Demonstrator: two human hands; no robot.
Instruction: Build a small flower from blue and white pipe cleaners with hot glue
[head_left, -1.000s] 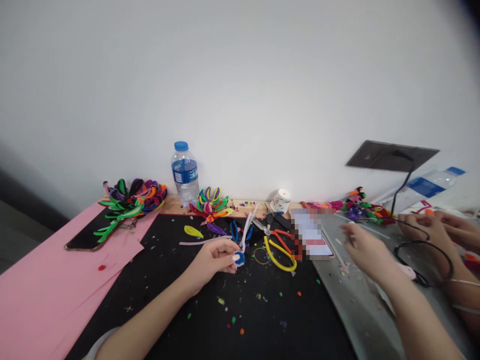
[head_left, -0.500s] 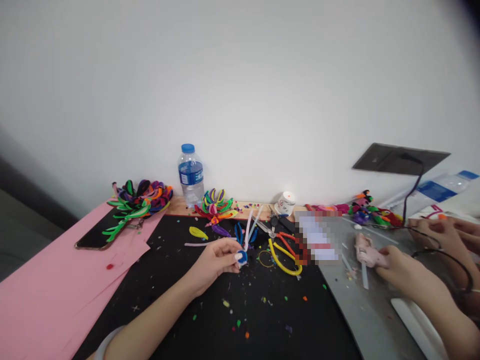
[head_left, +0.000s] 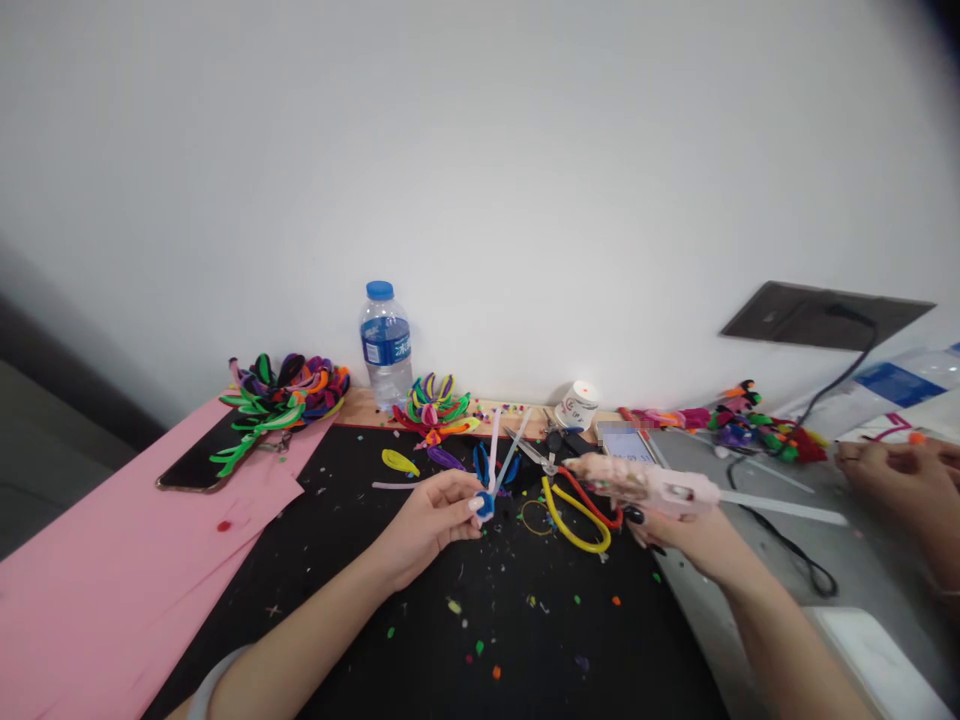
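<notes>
Between thumb and fingers, my left hand [head_left: 435, 515] pinches a small blue and white pipe-cleaner piece [head_left: 486, 507], from which pale strips [head_left: 494, 450] stick up. My right hand [head_left: 690, 540] is wrapped round the handle of a pale pink hot glue gun [head_left: 652, 485]. Its nozzle points left toward the blue piece, apart from it, and a glue stick [head_left: 784, 507] juts from its rear. Under the nozzle lie scissors [head_left: 581, 520] with yellow and red handles. Blue loops [head_left: 484, 462], a purple loop [head_left: 446, 458] and a yellow loop [head_left: 400, 462] rest behind my left hand.
A water bottle [head_left: 386, 345] stands by the wall beside colourful pipe-cleaner bundles [head_left: 289, 400]. On pink paper [head_left: 112, 550] lies a phone [head_left: 199, 465]. A paper cup [head_left: 577, 405] leans at the back. Another person's hands [head_left: 892, 480] work at the right, near a black cord [head_left: 787, 545].
My right hand has lifted the glue gun from the grey surface and carried it left, turning its nozzle toward my left hand. The left hand still holds the blue piece.
</notes>
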